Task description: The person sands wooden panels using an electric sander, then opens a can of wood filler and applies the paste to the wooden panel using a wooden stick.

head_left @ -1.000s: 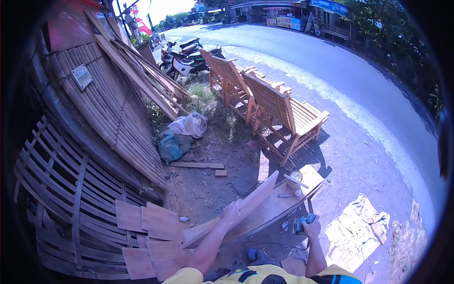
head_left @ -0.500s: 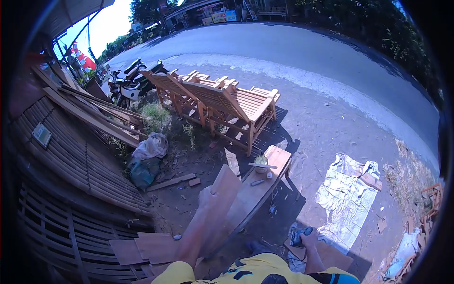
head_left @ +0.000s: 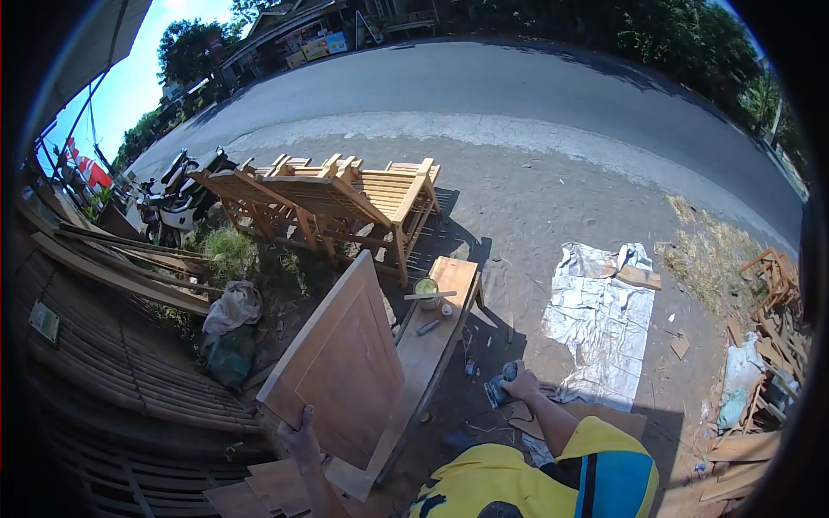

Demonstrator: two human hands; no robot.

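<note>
My left hand [head_left: 300,439] grips the lower left edge of a framed wooden panel [head_left: 341,367], which is tilted up so its broad face shows. The panel's lower end is over the near part of a low wooden bench [head_left: 451,278]; whether it touches the bench I cannot tell. To the right of the bench, my right hand [head_left: 522,383] is closed around a power sander [head_left: 497,390]. On the bench stand an open can [head_left: 426,293] with a flat stick across its top and a small grey cylindrical object [head_left: 427,328].
Slatted wooden chairs [head_left: 345,194] stand beyond the bench. A white sheet [head_left: 596,328] lies on the ground to the right, with a piece of wood on it. Flat boards [head_left: 276,485] lie at lower left, scrap wood [head_left: 773,345] at far right. Parked motorbikes [head_left: 177,203] and a road are behind.
The wooden panel has turned from nearly edge-on to showing its broad framed face, still in my left hand. My right hand has brought the sander up and leftward. The view has shifted right.
</note>
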